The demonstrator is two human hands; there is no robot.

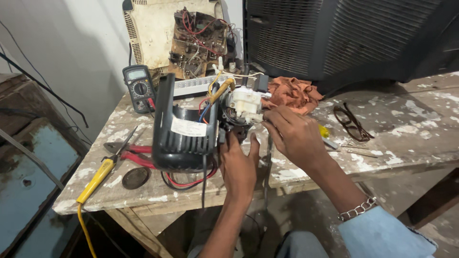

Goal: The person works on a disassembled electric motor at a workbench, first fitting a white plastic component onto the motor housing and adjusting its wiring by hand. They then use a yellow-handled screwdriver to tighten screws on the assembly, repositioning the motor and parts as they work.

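Left hand (239, 165) comes up from below and cups the rear of the black motor housing (184, 131), fingers wrapped against its end, steadying it on the workbench (411, 143); right hand (291, 136) is curled in at the white gearbox (246, 104) on the motor's end, fingertips pinched on something small there, though what exactly they pinch is hidden behind the knuckles. The motor lies on its side near the bench's front edge, and everything else sits around it. It is already out of any casing: gearbox bare, coloured wires (213, 95) fanning loose out of the top, a red and black lead (189, 182) looped under it. So the opening-up looks done and the work seems mid-way, at the gearbox end; nothing shows it closed up or rewired yet. Left of the motor lie red-handled pliers (136, 155) and a yellow-handled screwdriver (98, 177), both untouched, with a dark round disc (135, 177) just in front of the pliers. Behind and left of the motor a multimeter (139, 87) leans upright, a white power strip (196, 86) beside it. Further behind, a bare circuit board (198, 40) stands propped up. Right of the motor there's an orange rag (292, 93), then a pair of glasses (351, 122) well apart, with a few loose screws (358, 150) near the glasses.
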